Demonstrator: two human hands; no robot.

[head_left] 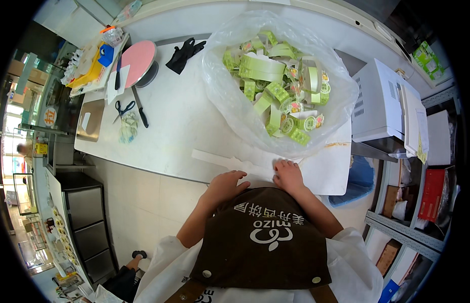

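Note:
A flat white paper strip (215, 158) with a shaped middle part lies along the near edge of the white table. My left hand (226, 185) rests at the table's edge just below the strip, fingers stretched out and thumb apart. At the strip's right end, my right hand (288, 174) lies with fingertips on the tabletop and thumb close to the paper. Neither hand visibly grips anything. Beyond my hands stands a large clear plastic bag (222, 96), open at the top. It holds many green printed paper bands (263, 68), some curled into rings.
On the table's left are a pink turntable (140, 56), black gloves (184, 54), scissors (125, 108), a knife (140, 108) and a metal tray (91, 120). A white machine (379, 103) stands at the right. Below it is a blue bin (359, 184).

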